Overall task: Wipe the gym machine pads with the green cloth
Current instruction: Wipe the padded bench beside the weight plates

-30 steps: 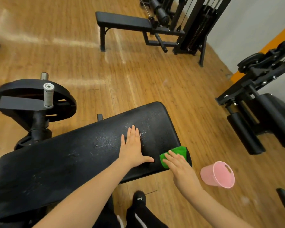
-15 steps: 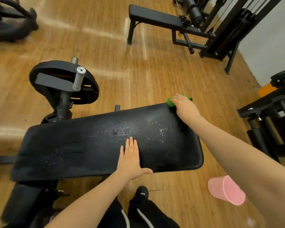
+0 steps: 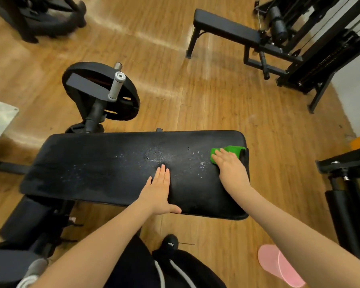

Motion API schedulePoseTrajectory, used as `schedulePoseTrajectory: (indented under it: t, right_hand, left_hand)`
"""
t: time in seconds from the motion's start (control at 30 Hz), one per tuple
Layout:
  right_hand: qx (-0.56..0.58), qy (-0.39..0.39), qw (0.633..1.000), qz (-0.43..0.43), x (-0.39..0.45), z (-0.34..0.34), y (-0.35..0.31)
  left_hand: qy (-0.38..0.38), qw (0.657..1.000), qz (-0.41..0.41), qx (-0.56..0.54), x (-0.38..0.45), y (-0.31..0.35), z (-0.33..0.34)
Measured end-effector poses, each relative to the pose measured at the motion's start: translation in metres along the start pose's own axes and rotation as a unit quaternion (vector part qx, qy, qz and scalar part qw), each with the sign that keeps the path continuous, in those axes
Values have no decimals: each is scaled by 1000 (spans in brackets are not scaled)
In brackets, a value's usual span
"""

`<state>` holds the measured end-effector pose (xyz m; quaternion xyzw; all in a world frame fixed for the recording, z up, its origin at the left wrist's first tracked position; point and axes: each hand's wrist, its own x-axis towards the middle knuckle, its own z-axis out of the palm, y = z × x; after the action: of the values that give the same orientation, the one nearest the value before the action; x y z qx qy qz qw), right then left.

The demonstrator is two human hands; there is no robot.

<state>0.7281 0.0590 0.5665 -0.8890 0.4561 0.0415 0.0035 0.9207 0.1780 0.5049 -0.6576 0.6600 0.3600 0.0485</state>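
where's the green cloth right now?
In the head view, the green cloth lies at the right end of the black pad, under the right hand; the left hand rests flat mid-pad.

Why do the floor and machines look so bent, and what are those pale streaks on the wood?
Head view: the wide-angle lens bows the floor planks and tilts the far bench outward. The pale streaks are glare from lighting on glossy wood. The dark equipment at top left is smeared by blur, while the black pad and green cloth stay fairly sharp.
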Motion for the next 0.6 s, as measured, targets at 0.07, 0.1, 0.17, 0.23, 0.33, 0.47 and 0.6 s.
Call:
schedulePoseTrajectory:
  t: [0.07,0.1,0.17,0.23,0.33,0.47,0.6]
  right_hand:
    - [0,47,998,-35,-26,7,-4]
    - [-6,62,997,-55,-37,8,-6]
    - [-6,75,994,-83,-59,9,-8]
    - [-4,96,990,-104,-81,12,-9]
    - [1,109,987,-119,-112,18,-12]
    - [-1,107,989,-104,-129,19,-15]
    - [-3,109,993,-53,-133,19,-25]
  left_hand:
    - [9,1000,-1,-5,-1,1,1]
    - [16,1000,-2,-10,-2,1,2]
    - [25,999,-3,-19,-2,1,4]
    - [29,999,-4,-20,-2,1,7]
    - [34,999,-5,-20,-1,2,9]
    - [40,999,-6,-20,0,3,11]
    - [44,999,0,-22,-1,1,12]
